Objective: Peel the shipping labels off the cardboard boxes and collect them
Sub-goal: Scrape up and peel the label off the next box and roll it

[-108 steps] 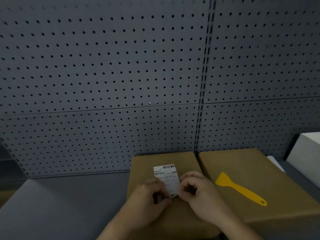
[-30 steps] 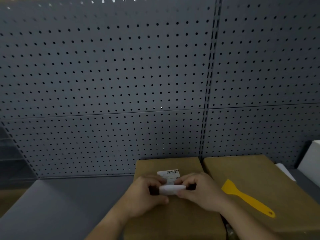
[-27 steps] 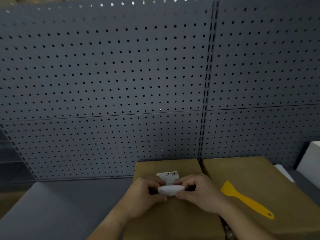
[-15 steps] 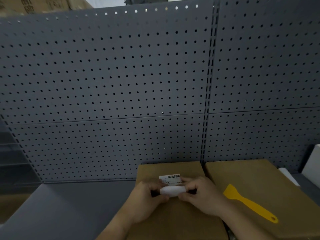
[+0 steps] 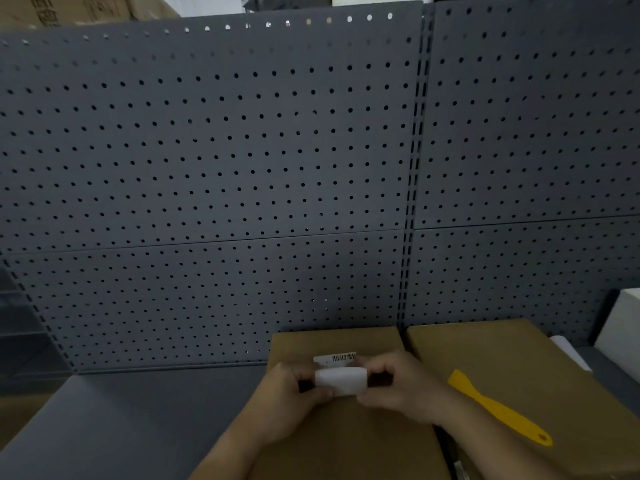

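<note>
A white shipping label [image 5: 341, 380] curls back over itself on top of the left cardboard box [image 5: 349, 445]. Its far strip with the barcode still lies flat on the box. My left hand [image 5: 287, 407] pinches the label's left end and my right hand [image 5: 401, 389] pinches its right end, both just above the box top. A second cardboard box [image 5: 512, 368] stands against the first on the right, and no label shows on its top.
A yellow plastic scraper [image 5: 495, 407] lies on the right box. A dark pegboard wall [image 5: 242, 168] rises right behind the boxes. A white box [image 5: 623, 327] stands at the far right. The grey shelf surface [image 5: 114, 424] stretches to the left.
The label went from lying mostly flat with one corner lifted to being rolled back toward me, with only the barcode strip left flat. The view tilted upward.
</note>
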A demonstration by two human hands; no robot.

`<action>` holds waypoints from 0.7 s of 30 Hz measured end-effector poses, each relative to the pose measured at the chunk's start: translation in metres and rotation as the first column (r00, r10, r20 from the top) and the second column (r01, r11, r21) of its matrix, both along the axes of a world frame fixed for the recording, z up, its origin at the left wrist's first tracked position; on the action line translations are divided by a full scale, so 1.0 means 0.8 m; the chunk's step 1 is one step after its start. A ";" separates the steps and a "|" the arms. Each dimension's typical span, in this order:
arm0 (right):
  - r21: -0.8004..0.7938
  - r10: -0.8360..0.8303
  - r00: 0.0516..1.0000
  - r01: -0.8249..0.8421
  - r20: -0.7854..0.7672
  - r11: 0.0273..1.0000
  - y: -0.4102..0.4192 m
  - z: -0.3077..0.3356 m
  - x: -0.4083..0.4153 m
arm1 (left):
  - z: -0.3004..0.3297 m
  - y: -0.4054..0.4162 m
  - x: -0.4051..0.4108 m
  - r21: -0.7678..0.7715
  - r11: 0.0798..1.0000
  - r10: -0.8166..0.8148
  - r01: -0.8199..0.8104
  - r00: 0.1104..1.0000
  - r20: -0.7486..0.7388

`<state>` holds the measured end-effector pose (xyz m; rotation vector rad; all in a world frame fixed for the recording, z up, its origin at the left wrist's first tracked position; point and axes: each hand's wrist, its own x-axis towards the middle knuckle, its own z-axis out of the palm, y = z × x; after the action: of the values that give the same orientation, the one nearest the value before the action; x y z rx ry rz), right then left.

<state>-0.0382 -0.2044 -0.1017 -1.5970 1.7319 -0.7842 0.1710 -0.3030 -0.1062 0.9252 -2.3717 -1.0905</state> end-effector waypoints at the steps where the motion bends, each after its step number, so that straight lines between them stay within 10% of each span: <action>1: -0.008 0.002 0.998 -0.003 -0.057 1.000 -0.004 -0.004 -0.002 | -0.001 -0.001 0.000 -0.015 1.000 -0.018 0.017 1.000 -0.002; 13: -0.101 -0.129 0.977 0.113 -0.168 0.988 -0.008 -0.018 0.002 | 0.002 -0.026 -0.004 -0.069 0.989 -0.123 0.133 0.985 0.124; 21: -0.135 -0.138 0.987 0.126 -0.084 0.983 -0.012 -0.023 0.000 | -0.003 -0.021 -0.008 0.070 0.993 -0.087 0.091 0.995 -0.055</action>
<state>-0.0381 -0.2140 -0.1199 -1.6392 1.9032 -0.9156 0.1647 -0.3200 -0.1088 0.8111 -2.3649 -1.2261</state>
